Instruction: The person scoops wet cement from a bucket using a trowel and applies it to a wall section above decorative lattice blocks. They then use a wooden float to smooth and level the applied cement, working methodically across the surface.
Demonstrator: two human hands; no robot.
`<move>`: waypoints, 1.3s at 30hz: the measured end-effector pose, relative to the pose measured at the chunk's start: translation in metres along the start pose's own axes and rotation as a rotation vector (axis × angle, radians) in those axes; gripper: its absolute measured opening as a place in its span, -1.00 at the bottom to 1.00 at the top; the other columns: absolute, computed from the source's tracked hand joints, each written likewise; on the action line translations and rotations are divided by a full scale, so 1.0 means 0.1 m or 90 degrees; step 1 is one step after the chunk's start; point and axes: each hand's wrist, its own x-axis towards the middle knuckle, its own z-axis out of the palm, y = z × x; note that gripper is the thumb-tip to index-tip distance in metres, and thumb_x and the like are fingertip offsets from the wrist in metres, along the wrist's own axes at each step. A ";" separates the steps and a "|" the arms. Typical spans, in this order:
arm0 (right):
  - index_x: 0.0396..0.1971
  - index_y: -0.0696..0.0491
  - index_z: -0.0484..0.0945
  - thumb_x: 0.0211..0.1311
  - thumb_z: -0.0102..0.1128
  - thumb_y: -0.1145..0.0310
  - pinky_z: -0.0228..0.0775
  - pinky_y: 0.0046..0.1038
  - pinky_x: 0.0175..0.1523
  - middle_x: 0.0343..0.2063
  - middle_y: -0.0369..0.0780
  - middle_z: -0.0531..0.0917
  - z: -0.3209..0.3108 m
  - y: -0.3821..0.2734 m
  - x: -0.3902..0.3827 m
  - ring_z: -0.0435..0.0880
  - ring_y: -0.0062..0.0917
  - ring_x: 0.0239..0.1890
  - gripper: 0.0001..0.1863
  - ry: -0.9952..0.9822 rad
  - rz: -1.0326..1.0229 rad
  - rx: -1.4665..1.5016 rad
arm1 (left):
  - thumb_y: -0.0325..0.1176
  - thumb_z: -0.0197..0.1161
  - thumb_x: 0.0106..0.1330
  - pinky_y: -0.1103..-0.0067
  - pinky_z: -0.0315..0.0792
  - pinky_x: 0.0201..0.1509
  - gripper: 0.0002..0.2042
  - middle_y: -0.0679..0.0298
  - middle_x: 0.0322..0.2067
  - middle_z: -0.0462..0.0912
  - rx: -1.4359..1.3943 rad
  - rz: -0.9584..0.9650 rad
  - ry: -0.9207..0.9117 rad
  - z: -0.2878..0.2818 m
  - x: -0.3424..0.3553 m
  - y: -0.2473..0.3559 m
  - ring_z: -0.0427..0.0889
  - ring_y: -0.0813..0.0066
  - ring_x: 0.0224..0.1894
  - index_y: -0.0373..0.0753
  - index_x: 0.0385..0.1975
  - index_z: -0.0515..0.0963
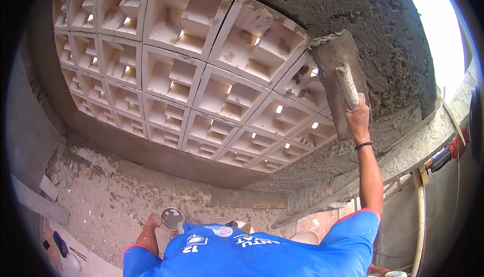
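Observation:
My right hand (pixel 357 118), a dark bracelet at its wrist, is raised and wrapped round the pale handle of a plastering float (pixel 326 67). The float's long flat plate is smeared with wet mortar. It lies over the border between the grey plastered wall (pixel 396 40) and a panel of pale pink ventilation blocks (pixel 200 66). Rough trowel marks run through the plaster to the right of the float. My left hand (pixel 154 220) hangs low by my side, close above a round bucket (pixel 172 218) in the view; its fingers are too small and hidden to read.
Mortar spatters cover the floor (pixel 116 201) below the wall. A rough ledge (pixel 353 181) runs along the right, with a pale pole (pixel 419 221) and a red and dark blue object (pixel 446 153) beside it. Boards (pixel 40 201) and small tools lie at lower left.

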 end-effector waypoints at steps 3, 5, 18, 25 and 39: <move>-0.16 0.14 0.47 0.11 0.32 0.37 0.49 -0.16 -0.21 -0.34 0.04 0.64 -0.14 0.26 -0.19 0.65 0.02 -0.23 -0.68 -0.002 0.028 -0.021 | -0.49 0.26 0.17 0.34 0.59 -0.57 -0.91 0.11 -0.51 0.68 0.101 0.008 0.048 -0.01 0.00 0.10 0.72 0.21 -0.50 -0.39 -0.50 0.58; -0.15 0.15 0.47 0.10 0.32 0.38 0.49 -0.16 -0.21 -0.34 0.04 0.64 -0.21 0.22 -0.16 0.65 0.03 -0.24 -0.66 0.033 0.024 0.006 | -0.45 0.29 0.16 0.32 0.58 -0.57 -0.89 0.12 -0.51 0.67 0.168 0.028 0.050 0.05 -0.16 0.25 0.73 0.20 -0.49 -0.38 -0.49 0.58; -0.13 0.12 0.49 0.17 0.29 0.29 0.50 -0.21 -0.19 -0.37 0.07 0.67 -0.25 -0.44 0.98 0.70 -0.05 -0.20 -0.67 0.118 -0.030 0.007 | -0.40 0.28 0.19 0.45 0.59 -0.50 -0.84 0.11 -0.46 0.72 0.151 -0.059 0.036 0.18 -0.46 0.55 0.72 0.35 -0.54 -0.39 -0.46 0.62; -0.19 0.12 0.50 0.16 0.25 0.20 0.52 -0.14 -0.15 -0.35 0.08 0.68 -0.65 -0.56 1.78 0.66 0.04 -0.19 -0.67 0.172 -0.022 0.031 | -0.44 0.33 0.17 0.30 0.61 -0.54 -0.89 0.09 -0.44 0.70 0.174 -0.146 0.075 0.14 -0.74 0.69 0.73 0.24 -0.51 -0.36 -0.43 0.63; -0.19 0.13 0.47 0.11 0.24 0.44 0.48 -0.21 -0.20 -0.39 0.04 0.62 -0.19 -0.08 0.68 0.63 0.00 -0.23 -0.74 0.014 -0.062 0.032 | -0.37 0.29 0.23 0.46 0.56 -0.51 -0.86 0.20 -0.43 0.74 0.145 -0.053 0.041 0.22 -0.27 1.03 0.73 0.34 -0.50 -0.30 -0.38 0.68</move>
